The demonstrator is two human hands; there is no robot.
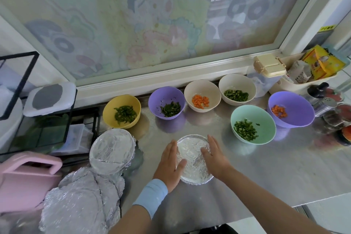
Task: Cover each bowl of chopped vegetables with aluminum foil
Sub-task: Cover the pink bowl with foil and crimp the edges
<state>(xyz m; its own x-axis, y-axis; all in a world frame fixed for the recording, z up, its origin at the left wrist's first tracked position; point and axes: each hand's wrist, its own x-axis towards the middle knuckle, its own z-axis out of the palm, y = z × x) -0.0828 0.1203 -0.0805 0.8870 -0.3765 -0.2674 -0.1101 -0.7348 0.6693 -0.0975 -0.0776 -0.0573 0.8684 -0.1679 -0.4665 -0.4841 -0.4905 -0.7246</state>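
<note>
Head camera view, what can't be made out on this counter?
All in the head view.
Middle foil-covered bowl: contents hidden by the foil.
Left foil-covered bowl: contents hidden the same way.
Pink container: cut off by the left edge.
Jars at far right: blurred, cut by the right edge.
Yellow packet: print too small to read.

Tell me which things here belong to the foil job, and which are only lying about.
Job: left hand, right hand, covered bowl under them, second covered bowl, foil pile, yellow bowl, mint bowl, two purple bowls, two beige bowls.
Lying about: pink container, lidded box, yellow packet, jars.
</note>
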